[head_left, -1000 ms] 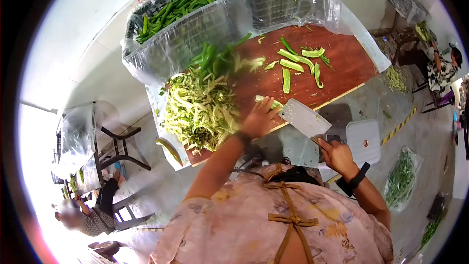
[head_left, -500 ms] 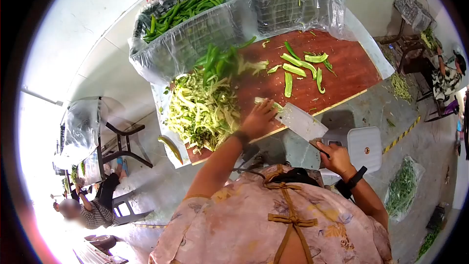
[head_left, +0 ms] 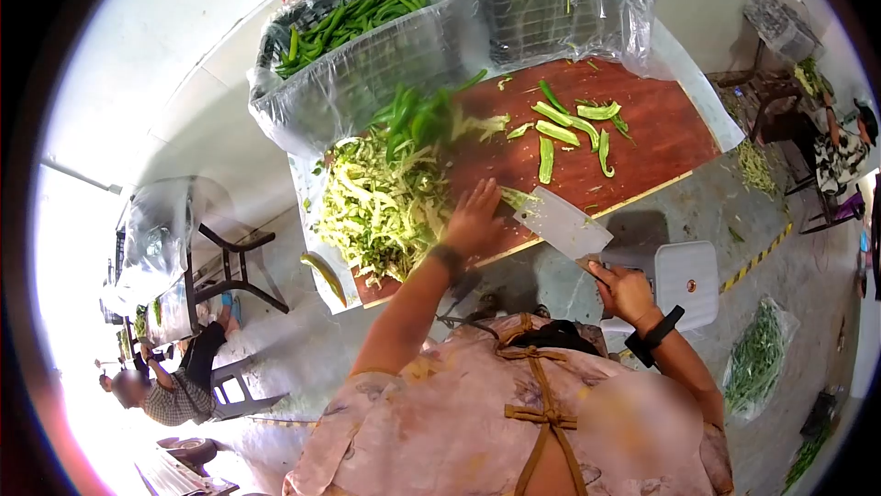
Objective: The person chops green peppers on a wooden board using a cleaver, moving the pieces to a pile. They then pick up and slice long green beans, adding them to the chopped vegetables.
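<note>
Where the board's (head_left: 661,129) near edge runs, the right hand (head_left: 624,292) has its fingers clamped on the cleaver (head_left: 562,221), its blade tilted across that edge. The left hand (head_left: 475,219) lies flat, fingers apart, by a pale green pepper strip (head_left: 516,197) touching the blade. Bare wood opens beyond, with 2 crates (head_left: 358,46) at the far edge.

The left arm reaches up from lower centre, with the left hand (head_left: 474,217) flat near the frame's middle, palm down, fingers spread and pointing up. The right hand (head_left: 625,292), right of centre, is curled in a closed grip, its forearm sloping down to the right.
</note>
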### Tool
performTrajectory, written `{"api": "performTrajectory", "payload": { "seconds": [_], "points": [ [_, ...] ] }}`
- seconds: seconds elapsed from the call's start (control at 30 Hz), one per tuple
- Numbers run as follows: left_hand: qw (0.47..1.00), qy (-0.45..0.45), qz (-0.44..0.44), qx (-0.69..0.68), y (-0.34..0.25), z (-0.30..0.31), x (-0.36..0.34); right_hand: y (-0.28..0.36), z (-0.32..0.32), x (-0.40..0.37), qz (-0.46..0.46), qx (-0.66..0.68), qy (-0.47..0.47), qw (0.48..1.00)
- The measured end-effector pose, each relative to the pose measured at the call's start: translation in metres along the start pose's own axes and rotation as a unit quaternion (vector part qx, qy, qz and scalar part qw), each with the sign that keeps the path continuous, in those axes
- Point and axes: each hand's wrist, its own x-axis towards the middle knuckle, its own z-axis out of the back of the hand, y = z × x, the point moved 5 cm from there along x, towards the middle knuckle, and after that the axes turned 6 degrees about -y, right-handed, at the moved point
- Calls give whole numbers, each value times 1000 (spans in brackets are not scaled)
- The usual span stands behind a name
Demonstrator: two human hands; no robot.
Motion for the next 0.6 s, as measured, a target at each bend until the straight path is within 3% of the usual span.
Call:
{"api": "performTrajectory", "payload": {
  "seconds": [0.03,0.33,0.47,0.6],
  "points": [
    [999,-14,-31,3,1,-1,-1,0,2,3,1,-7,9,1000],
    [999,35,-25,16,7,-6,4,11,-5,33,45,-6,1,999],
    [999,6,-21,-32,17,-17,9,11,-12,39,52,-4,32,998],
    [998,-24,-55,-3,20,-11,14,24,-20,68,57,0,1,998]
  ]
}}
